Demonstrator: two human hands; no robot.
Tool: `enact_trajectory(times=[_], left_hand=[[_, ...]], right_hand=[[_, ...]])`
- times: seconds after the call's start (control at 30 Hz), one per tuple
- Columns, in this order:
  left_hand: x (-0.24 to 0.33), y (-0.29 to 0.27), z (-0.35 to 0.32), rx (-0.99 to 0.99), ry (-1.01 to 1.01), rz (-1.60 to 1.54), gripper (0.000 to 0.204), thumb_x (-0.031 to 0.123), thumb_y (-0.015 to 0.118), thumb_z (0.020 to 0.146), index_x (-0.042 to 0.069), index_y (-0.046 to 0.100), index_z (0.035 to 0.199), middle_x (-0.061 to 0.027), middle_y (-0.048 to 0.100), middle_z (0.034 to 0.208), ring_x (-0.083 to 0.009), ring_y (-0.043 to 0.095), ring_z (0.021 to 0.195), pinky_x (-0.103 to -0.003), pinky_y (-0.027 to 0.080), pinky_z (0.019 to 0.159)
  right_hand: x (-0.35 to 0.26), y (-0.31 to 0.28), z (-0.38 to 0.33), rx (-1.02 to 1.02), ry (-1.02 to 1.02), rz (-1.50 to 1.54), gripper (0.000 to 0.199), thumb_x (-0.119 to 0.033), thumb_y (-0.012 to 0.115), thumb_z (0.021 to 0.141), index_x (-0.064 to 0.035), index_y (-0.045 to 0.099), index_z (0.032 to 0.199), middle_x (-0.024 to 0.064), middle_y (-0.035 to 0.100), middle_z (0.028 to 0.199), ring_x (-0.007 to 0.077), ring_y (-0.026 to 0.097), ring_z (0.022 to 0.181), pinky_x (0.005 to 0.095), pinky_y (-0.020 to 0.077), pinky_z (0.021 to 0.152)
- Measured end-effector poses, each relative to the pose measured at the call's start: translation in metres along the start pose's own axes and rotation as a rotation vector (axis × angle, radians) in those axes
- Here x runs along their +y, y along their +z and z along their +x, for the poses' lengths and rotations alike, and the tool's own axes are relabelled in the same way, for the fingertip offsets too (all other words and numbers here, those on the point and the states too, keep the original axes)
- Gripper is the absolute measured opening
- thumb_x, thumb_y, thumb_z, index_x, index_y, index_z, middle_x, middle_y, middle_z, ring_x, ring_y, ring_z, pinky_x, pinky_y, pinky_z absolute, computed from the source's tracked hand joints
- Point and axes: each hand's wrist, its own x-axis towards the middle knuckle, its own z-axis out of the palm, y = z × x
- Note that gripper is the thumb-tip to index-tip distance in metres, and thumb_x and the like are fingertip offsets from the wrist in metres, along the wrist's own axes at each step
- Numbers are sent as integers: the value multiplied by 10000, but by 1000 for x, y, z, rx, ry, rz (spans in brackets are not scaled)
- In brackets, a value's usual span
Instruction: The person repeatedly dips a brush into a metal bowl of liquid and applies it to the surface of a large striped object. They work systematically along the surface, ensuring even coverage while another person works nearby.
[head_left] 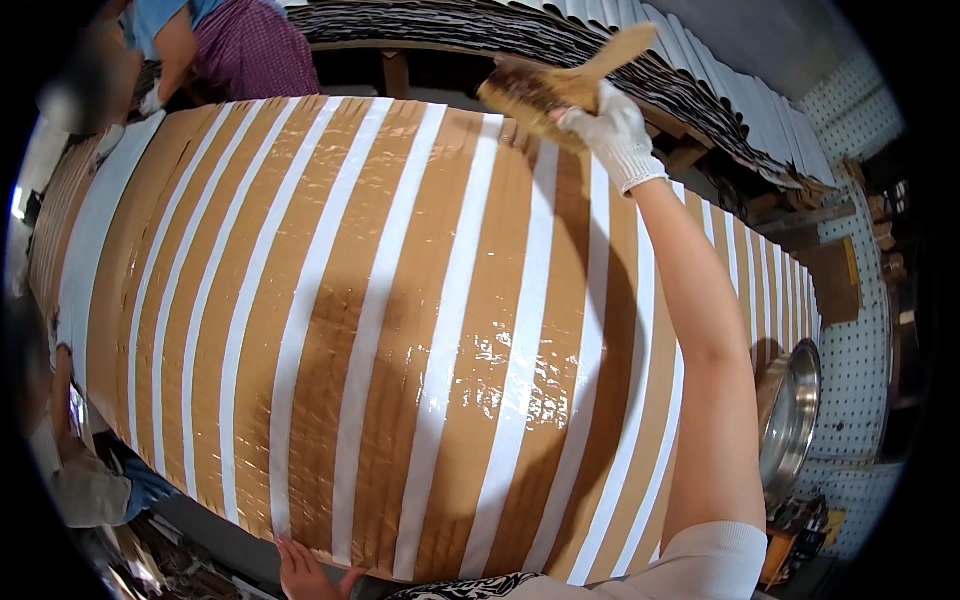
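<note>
Brown cardboard sheets (400, 330), fanned out so that a white strip showed along each one, covered the whole table before us, and a wet shine lay on the middle strips. We saw the right hand (612, 135), in a white knitted glove, stretched to the far edge of the sheets with its fingers wrapped tight round the handle of a wide brush (560, 80); the brush was tipped up, its bristles at the far edge of the sheets, though we could not tell whether they touched them. The bare forearm ran back from it across the right side of the sheets. The left hand (305, 572) was bare and lay at the near edge of the sheets, fingers spread fairly wide and pressing on the rim of the cardboard, holding nothing. A round metal basin (795, 420) stood just beside the right end of the sheets, against a white pegboard wall (860, 360). At the far left corner another person in a purple checked top (250, 50) bent over the sheets, and a stack of ribbed board (700, 80) lay beyond the brush.
</note>
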Motion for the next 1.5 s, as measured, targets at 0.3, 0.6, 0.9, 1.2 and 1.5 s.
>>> enact_trajectory(times=[0.3, 0.6, 0.9, 1.2, 1.5], left_hand=[[0, -8, 1, 64, -125, -291, 900, 571, 698, 745, -179, 511, 1203, -337, 526, 1249, -451, 455, 1242, -449, 356, 1095], [0, 5, 2, 58, -75, -252, 952, 595, 682, 742, -225, 493, 1187, -381, 500, 1248, -514, 421, 1248, -495, 329, 1113], [-1, 8, 0, 100, -152, -381, 935, 612, 675, 754, -209, 520, 1174, -392, 476, 1274, -527, 403, 1266, -510, 355, 1090], [-7, 12, 7, -236, -119, -354, 950, 586, 671, 776, -163, 424, 1306, -371, 395, 1376, -502, 374, 1306, -470, 367, 1089], [11, 107, -48, -11, -226, -303, 468, 213, 500, 931, -66, 488, 1306, -296, 443, 1382, -422, 450, 1270, -440, 423, 1034]], right_hand=[[-7, 89, 31, 59, -85, -481, 427, -328, 753, 782, -100, 585, 1102, 170, 676, 999, 343, 636, 993, 419, 506, 842], [-73, 125, 22, -159, -200, -503, 500, -305, 749, 796, -74, 560, 1197, 168, 676, 1023, 308, 660, 965, 365, 530, 831], [-104, 140, 65, 212, -88, -316, 360, -273, 722, 819, -102, 586, 1106, 142, 680, 1018, 342, 645, 954, 401, 513, 837], [-84, 178, 82, 48, -42, -594, 446, -322, 747, 818, -167, 564, 1194, 113, 685, 1057, 281, 662, 958, 371, 516, 839], [-179, 210, 77, -20, -347, -472, 362, -350, 686, 836, -68, 600, 1046, 158, 666, 1063, 336, 645, 976, 376, 522, 855]])
